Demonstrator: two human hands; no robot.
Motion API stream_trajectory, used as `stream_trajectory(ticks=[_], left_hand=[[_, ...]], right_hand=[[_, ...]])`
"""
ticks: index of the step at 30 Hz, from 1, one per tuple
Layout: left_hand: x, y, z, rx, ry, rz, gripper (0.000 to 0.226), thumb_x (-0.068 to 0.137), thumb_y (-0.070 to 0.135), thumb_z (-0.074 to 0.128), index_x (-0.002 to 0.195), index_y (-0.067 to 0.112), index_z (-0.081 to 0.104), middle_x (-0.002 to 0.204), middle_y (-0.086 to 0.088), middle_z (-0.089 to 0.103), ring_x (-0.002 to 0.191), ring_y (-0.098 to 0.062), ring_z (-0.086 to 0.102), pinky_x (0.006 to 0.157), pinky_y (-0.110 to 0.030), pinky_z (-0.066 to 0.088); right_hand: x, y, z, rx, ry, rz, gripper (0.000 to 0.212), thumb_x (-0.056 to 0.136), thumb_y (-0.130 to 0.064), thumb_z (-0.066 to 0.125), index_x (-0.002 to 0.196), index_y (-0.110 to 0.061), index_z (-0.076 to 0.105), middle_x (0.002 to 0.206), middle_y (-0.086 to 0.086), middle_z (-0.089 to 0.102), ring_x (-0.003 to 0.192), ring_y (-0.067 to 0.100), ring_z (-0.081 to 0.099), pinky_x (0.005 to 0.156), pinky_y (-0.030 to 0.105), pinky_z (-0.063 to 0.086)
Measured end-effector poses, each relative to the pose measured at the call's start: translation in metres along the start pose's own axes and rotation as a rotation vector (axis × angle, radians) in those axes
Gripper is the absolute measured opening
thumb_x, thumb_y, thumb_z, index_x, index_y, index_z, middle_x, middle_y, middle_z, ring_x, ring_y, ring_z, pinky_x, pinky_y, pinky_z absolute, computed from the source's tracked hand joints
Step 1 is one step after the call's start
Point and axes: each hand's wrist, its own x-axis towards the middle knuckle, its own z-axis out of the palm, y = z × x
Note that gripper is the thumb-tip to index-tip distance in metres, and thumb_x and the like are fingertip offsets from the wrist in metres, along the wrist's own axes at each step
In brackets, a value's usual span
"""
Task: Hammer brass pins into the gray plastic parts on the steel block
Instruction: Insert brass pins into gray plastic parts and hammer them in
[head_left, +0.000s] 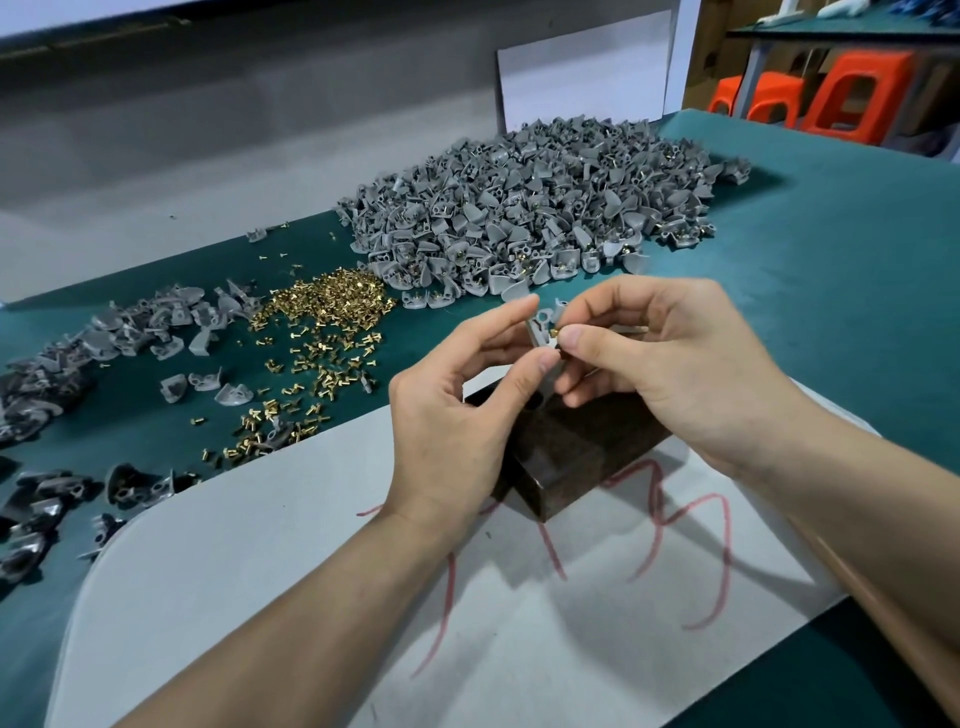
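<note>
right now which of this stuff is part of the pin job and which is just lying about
In the job: left hand, gray part, right hand, brass pin, steel block, loose pins, parts pile.
Lying about: orange stools, white board.

Assembly workshop: green bench (831, 249), heap of gray plastic parts (519, 208) beyond the fingers (506, 317), loose brass pins (317, 322) to their left, orange stools (852, 98) behind.

No legible text, labels or numbers.
</note>
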Motion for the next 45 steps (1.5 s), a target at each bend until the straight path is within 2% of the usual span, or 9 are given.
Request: stream_trajectory(ticks=[6,10,13,29,31,35,38,43,45], left_hand=[[-0.0008,0.0035,0.0002,-0.025,0.003,-0.034,0.030,0.077,0.018,0.073,0.104,0.029,0.067,0.088,0.015,0.070,0.083,-0.003,0.067,0.087,-0.023,0.052],[-0.0021,0.0066,0.0009,-0.025,-0.004,-0.055,0.030,0.076,0.018,0.073,0.104,0.027,0.067,0.087,0.015,0.070,0.083,-0.004,0.068,0.097,-0.045,0.050],[-0.0018,0.0079,0.0016,-0.030,-0.003,-0.061,0.030,0.075,0.025,0.072,0.105,0.027,0.067,0.089,0.016,0.070,0.084,-0.006,0.069,0.095,-0.045,0.052],[-0.0011,0.0069,0.0034,-0.030,-0.047,-0.059,0.031,0.078,0.015,0.071,0.105,0.027,0.064,0.086,0.021,0.070,0.082,-0.010,0.071,0.107,-0.062,0.033],[-0.0019,0.0062,0.0032,-0.038,-0.047,-0.061,0.030,0.077,0.015,0.071,0.104,0.027,0.064,0.083,0.020,0.071,0.080,-0.009,0.071,0.110,-0.058,0.031],[-0.0022,0.0044,0.0031,-0.018,-0.055,-0.052,0.028,0.077,0.014,0.071,0.102,0.026,0.064,0.081,0.013,0.072,0.079,-0.007,0.071,0.118,-0.028,0.020],[-0.0020,0.0031,0.0035,-0.037,-0.075,-0.068,0.028,0.076,0.014,0.071,0.100,0.026,0.064,0.083,0.014,0.072,0.081,-0.011,0.072,0.118,-0.031,0.021],[-0.0008,0.0032,0.0032,-0.019,-0.078,-0.056,0.026,0.076,0.013,0.071,0.096,0.028,0.063,0.082,0.019,0.071,0.080,-0.006,0.071,0.113,-0.015,0.017],[-0.0013,0.0024,0.0030,-0.012,-0.089,-0.049,0.025,0.076,0.013,0.071,0.095,0.028,0.063,0.083,0.025,0.070,0.079,-0.003,0.071,0.116,-0.020,0.018]], right_hand=[[-0.0007,-0.0001,-0.0011,-0.026,-0.005,-0.021,0.012,0.084,0.008,0.060,0.076,-0.001,0.062,0.058,0.004,0.060,0.051,0.014,0.060,0.051,0.022,0.052],[-0.0003,0.0001,-0.0013,-0.029,-0.008,-0.018,0.011,0.084,0.008,0.060,0.076,-0.001,0.062,0.060,0.006,0.060,0.052,0.015,0.060,0.052,0.022,0.052],[0.0001,-0.0002,-0.0018,-0.042,-0.004,-0.019,0.012,0.084,0.008,0.060,0.076,-0.001,0.061,0.058,0.003,0.060,0.051,0.015,0.060,0.051,0.022,0.052],[0.0004,-0.0006,-0.0024,-0.171,0.016,-0.052,0.017,0.083,0.008,0.062,0.071,-0.004,0.062,0.051,0.001,0.059,0.046,0.011,0.059,0.049,0.019,0.050],[0.0000,-0.0012,-0.0023,-0.173,0.014,-0.049,0.017,0.083,0.009,0.062,0.071,-0.004,0.062,0.050,0.001,0.059,0.045,0.011,0.058,0.048,0.018,0.050],[-0.0009,-0.0039,-0.0024,-0.185,0.014,-0.037,0.016,0.082,0.010,0.062,0.070,-0.001,0.061,0.047,0.001,0.058,0.040,0.008,0.055,0.045,0.015,0.046],[-0.0005,-0.0049,-0.0029,-0.203,0.018,-0.027,0.015,0.082,0.011,0.062,0.070,0.002,0.061,0.045,0.001,0.057,0.038,0.007,0.054,0.044,0.014,0.045],[-0.0011,-0.0040,-0.0025,-0.212,0.017,-0.012,0.015,0.082,0.011,0.062,0.069,0.002,0.062,0.045,0.002,0.057,0.039,0.008,0.055,0.044,0.016,0.046],[-0.0014,-0.0043,-0.0035,-0.208,0.012,-0.010,0.014,0.081,0.011,0.062,0.069,0.003,0.062,0.045,0.003,0.057,0.039,0.008,0.055,0.044,0.016,0.047]])
